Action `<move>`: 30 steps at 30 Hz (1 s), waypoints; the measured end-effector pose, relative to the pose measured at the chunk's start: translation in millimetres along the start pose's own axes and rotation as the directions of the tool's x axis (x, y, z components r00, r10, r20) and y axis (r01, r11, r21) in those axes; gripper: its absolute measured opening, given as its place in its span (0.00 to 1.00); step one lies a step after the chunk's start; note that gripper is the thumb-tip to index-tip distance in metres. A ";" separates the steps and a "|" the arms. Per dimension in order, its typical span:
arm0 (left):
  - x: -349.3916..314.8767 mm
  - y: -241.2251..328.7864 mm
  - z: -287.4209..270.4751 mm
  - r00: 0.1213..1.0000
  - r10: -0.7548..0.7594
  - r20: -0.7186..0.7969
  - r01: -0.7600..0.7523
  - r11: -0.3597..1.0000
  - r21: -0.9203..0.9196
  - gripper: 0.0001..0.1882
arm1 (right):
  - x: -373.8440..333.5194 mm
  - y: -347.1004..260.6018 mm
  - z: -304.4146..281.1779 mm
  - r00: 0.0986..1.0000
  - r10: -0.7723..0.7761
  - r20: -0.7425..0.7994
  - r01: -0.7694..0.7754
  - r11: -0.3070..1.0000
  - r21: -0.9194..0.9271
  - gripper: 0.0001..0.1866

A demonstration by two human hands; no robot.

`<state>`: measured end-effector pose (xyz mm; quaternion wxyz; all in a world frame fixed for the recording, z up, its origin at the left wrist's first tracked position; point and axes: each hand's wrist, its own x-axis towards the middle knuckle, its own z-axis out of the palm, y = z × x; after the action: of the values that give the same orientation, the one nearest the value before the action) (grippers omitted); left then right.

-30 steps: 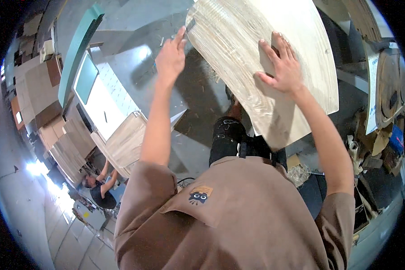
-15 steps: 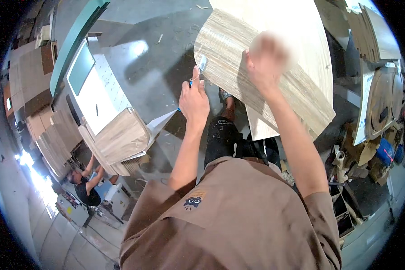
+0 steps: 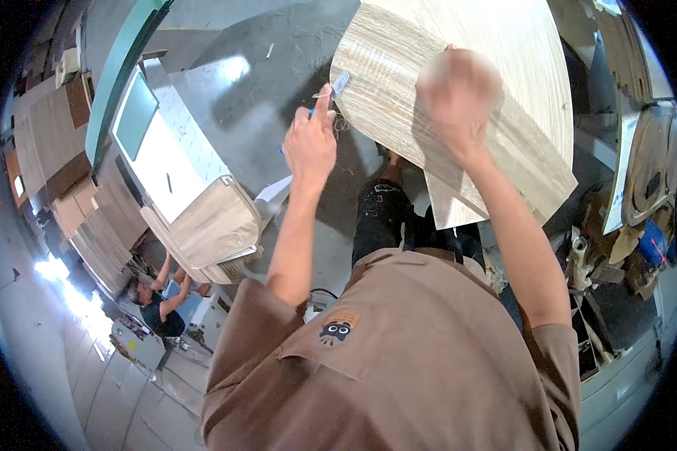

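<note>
In front of me a wood-grain board (image 3: 387, 79) with a rounded corner lies at a slant over a larger pale panel (image 3: 523, 45). My left hand (image 3: 311, 150) is closed round a slim blue-handled tool (image 3: 311, 113). The tool's flat, pale, blade-like end (image 3: 341, 81) is at the board's rounded left edge; its exact kind is unclear. My index finger points along it, and a thin pale curl (image 3: 321, 95) sits by the fingertip. My right hand (image 3: 460, 94) is on top of the board, its fingers blurred, so their pose is hard to read.
Left stands a stack of rounded wood-grain panels (image 3: 210, 229) beside a white panel (image 3: 162, 177) and a curved green strip (image 3: 120, 83). Thin shavings (image 3: 308, 37) litter the floor. Another person (image 3: 162, 308) works at lower left. Cardboard scraps (image 3: 617, 240) are piled right.
My left hand and the tool have moved up along the board's left edge. My right hand stays on the board. The whole view has shifted slightly.
</note>
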<state>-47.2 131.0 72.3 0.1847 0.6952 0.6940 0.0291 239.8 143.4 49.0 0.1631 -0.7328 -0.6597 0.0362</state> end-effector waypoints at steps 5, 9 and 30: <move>61.0 -15.0 -24.1 0.987 0.141 0.083 -0.145 0.988 0.053 0.26 | 1.5 -0.7 -1.1 0.999 -0.032 -0.002 0.032 0.999 0.010 0.42; 83.2 -25.0 -27.3 0.940 0.332 0.082 -0.337 0.939 0.060 0.26 | 4.1 -0.8 -4.6 0.999 -0.032 0.006 0.032 0.999 0.021 0.42; 102.1 -17.5 -28.5 0.938 0.338 0.073 -0.343 0.936 0.075 0.26 | 5.5 8.9 -8.8 0.980 -0.192 0.050 0.190 0.981 0.029 0.40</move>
<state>-68.7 236.2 71.6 0.1668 0.8128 0.5580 0.0098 251.4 146.4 55.6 0.1570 -0.6629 -0.7305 0.0475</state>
